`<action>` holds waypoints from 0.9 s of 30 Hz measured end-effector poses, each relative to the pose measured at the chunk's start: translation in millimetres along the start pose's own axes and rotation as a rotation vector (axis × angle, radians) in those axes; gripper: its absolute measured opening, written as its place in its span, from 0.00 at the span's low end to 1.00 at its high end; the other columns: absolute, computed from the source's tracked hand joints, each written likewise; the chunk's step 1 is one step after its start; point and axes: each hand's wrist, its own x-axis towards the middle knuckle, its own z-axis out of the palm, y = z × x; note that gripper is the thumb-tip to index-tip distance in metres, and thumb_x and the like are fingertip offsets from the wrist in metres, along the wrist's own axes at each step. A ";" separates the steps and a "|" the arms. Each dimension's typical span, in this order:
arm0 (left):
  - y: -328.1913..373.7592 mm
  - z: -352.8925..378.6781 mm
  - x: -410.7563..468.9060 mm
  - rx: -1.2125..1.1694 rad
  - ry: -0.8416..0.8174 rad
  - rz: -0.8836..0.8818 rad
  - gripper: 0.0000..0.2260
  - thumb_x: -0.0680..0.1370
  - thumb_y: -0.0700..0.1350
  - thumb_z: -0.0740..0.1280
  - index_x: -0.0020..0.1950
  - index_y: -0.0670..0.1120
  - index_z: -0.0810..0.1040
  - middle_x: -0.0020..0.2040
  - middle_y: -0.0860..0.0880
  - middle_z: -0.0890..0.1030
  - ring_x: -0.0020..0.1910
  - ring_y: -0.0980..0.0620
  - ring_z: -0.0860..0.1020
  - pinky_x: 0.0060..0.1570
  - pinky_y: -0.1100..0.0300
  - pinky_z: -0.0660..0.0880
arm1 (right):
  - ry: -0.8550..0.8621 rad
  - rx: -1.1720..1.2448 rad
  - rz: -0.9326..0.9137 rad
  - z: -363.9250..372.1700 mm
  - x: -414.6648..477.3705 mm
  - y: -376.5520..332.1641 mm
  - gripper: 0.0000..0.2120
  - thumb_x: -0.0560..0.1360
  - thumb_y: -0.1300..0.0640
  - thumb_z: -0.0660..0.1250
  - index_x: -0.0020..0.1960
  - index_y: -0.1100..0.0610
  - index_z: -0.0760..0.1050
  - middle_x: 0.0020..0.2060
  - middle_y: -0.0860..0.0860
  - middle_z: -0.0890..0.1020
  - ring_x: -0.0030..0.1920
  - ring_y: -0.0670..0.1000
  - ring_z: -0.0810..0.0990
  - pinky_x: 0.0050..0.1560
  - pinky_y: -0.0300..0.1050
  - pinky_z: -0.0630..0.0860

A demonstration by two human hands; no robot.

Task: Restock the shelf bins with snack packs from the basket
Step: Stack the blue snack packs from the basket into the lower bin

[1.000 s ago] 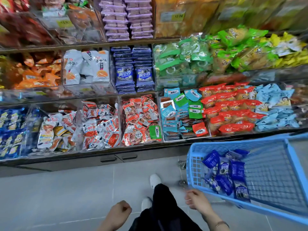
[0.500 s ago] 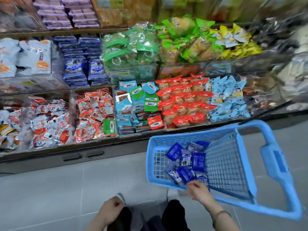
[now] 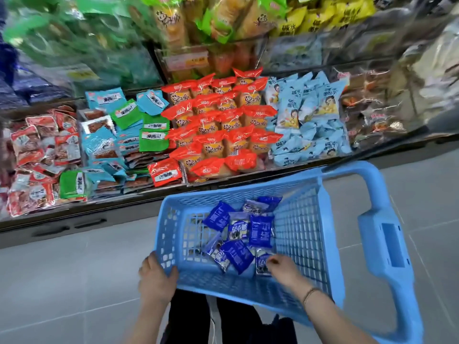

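Nearest, bottom centre: dark trousers [image 3: 188,316] over grey tiled floor [image 3: 74,269].

Left grip [image 3: 156,279]: closed on the near-left corner of the blue basket [image 3: 223,286], fingers curled over the rim, holding it.

Right grip [image 3: 283,269]: down inside the basket, near side. Fingertips curled onto the edge of a blue-and-white pack [image 3: 261,266], pinching it. Slightly blurred, thumb not visible. Thin bracelet [image 3: 309,294] on that wrist.

Other blue snack packs [image 3: 260,230]: loose heap on the basket floor, from centre to far side, overlapping, some flat, some tilted.

Basket handle [image 3: 387,244]: wide loop sticking out to the right, beyond the mesh wall.

Past the basket, lower shelf bins, left to right:
- red-and-white packs [image 3: 37,157], jumbled
- teal and green packs [image 3: 119,135], mixed, one red pack [image 3: 165,172] at the front right corner
- red-topped cake packs [image 3: 218,125], neat rows
- pale blue packs [image 3: 308,115], heaped
- brown packs [image 3: 372,115], blurred

Shelf above: price label [image 3: 187,61] on a bin front, green-topped packs [image 3: 171,21] over it, yellow packs [image 3: 323,18] to the right. Dark blue stack [image 3: 17,90] at the far left edge, too blurred to read. Top-left and far right smeared, contents unclear.
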 end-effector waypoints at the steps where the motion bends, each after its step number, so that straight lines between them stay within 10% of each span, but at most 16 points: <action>1: 4.1 4.6 10.6 -0.010 0.030 -0.004 0.27 0.73 0.40 0.71 0.69 0.34 0.65 0.62 0.33 0.71 0.63 0.34 0.68 0.59 0.42 0.67 | -0.007 -0.032 -0.010 6.1 11.7 -1.0 0.10 0.78 0.60 0.59 0.43 0.63 0.76 0.36 0.52 0.78 0.35 0.49 0.73 0.36 0.40 0.67; 6: 11.3 22.0 60.7 -0.055 0.159 -0.028 0.17 0.77 0.46 0.66 0.61 0.39 0.69 0.57 0.36 0.75 0.54 0.35 0.75 0.51 0.42 0.73 | -0.114 -0.190 -0.055 42.3 61.4 -13.7 0.10 0.77 0.51 0.63 0.50 0.58 0.75 0.47 0.54 0.78 0.43 0.51 0.75 0.39 0.40 0.68; 12: -9.9 48.2 83.1 -0.094 0.296 0.017 0.08 0.79 0.43 0.59 0.45 0.47 0.60 0.40 0.38 0.76 0.37 0.36 0.76 0.34 0.50 0.72 | -0.022 -0.384 0.012 80.9 115.4 -20.1 0.33 0.75 0.45 0.65 0.72 0.62 0.59 0.68 0.59 0.66 0.68 0.58 0.66 0.68 0.48 0.67; 18: -15.4 52.9 86.4 -0.046 0.344 0.067 0.08 0.79 0.44 0.57 0.44 0.46 0.59 0.40 0.39 0.76 0.36 0.36 0.75 0.33 0.53 0.65 | 0.045 -0.444 0.006 104.8 130.1 -11.9 0.46 0.68 0.44 0.73 0.73 0.63 0.52 0.66 0.60 0.64 0.67 0.61 0.66 0.65 0.52 0.69; 27: -13.2 52.3 85.5 -0.060 0.354 0.085 0.07 0.78 0.43 0.57 0.44 0.46 0.59 0.36 0.43 0.73 0.32 0.41 0.69 0.33 0.54 0.63 | -0.176 0.236 0.006 73.5 127.8 0.8 0.15 0.68 0.56 0.72 0.53 0.46 0.73 0.48 0.48 0.80 0.46 0.47 0.79 0.44 0.41 0.74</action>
